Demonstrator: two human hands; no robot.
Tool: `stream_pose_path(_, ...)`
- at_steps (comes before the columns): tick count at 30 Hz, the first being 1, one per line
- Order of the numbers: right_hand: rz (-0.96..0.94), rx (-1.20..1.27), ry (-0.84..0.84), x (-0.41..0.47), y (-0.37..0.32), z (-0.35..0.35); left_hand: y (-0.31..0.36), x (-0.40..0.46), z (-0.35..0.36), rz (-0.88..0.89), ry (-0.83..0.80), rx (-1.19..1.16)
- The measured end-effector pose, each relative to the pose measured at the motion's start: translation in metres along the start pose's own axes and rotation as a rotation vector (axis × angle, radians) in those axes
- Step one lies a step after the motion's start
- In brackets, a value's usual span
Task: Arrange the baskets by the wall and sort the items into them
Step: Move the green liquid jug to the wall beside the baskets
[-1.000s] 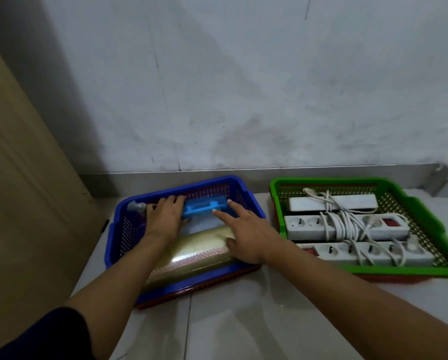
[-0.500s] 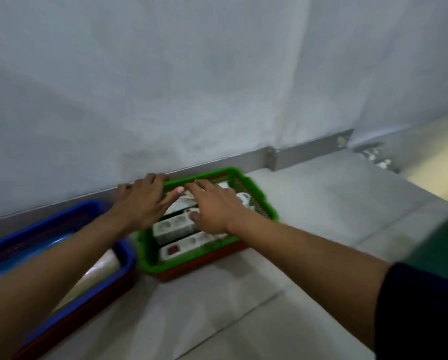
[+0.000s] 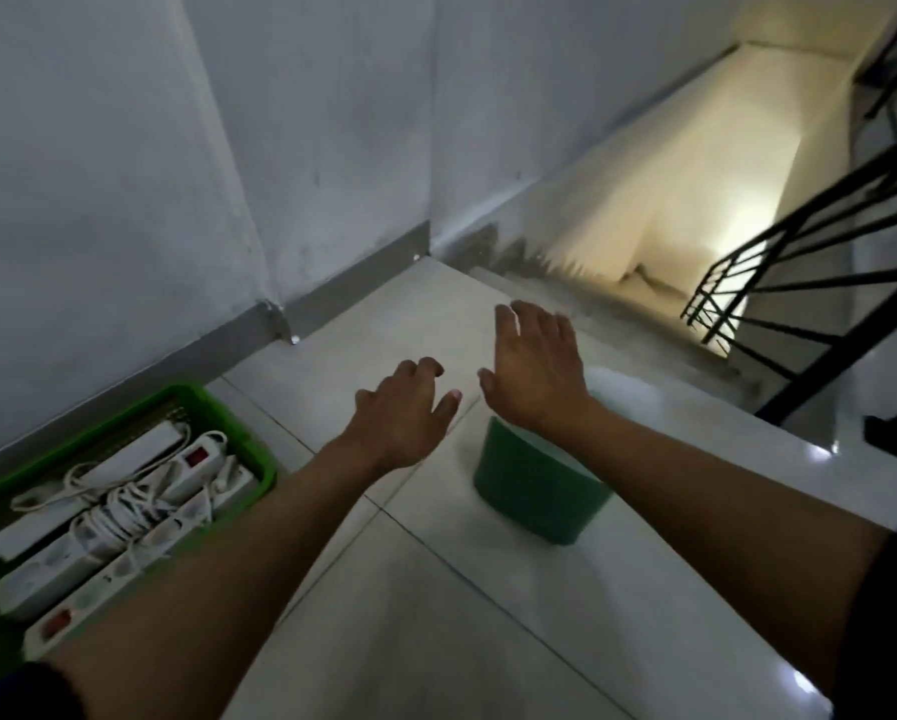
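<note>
A green basket [image 3: 251, 449] sits against the wall at the lower left, holding white power strips [image 3: 119, 506] with coiled cords. A dark green container [image 3: 534, 493] stands on the floor tiles, partly under my right forearm. My left hand [image 3: 399, 413] hovers over the bare floor to the right of the green basket, fingers curled loosely and holding nothing. My right hand [image 3: 534, 366] is stretched out above the dark green container with fingers spread and empty. The blue basket is out of view.
The grey wall [image 3: 176, 174] and its skirting run diagonally along the left. A staircase [image 3: 644, 304] drops away just beyond my hands, with a black metal railing [image 3: 799, 262] at the right. Pale floor tiles [image 3: 436, 615] fill the landing.
My view has swung right, from the blue basket past the green one to the stairs. Both hands have left the green basket and now hover over the floor near the dark green container.
</note>
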State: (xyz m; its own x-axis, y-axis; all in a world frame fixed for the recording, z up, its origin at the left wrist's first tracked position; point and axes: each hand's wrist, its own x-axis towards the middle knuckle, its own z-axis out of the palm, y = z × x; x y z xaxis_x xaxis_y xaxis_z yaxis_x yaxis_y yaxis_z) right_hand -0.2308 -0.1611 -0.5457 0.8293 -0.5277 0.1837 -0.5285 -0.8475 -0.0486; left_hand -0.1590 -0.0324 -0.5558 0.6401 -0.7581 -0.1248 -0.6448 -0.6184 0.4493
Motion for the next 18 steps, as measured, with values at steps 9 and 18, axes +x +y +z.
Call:
stream_pose_path(9, 0.218, 0.202, -0.621, 0.025, 0.077, -0.009, 0.082, 0.051, -0.016, -0.015, -0.25, -0.131)
stream_pose_path(18, 0.204, 0.289, -0.897, 0.044, 0.104, -0.005, 0.107, 0.093, 0.027, -0.087, -0.293, -0.187)
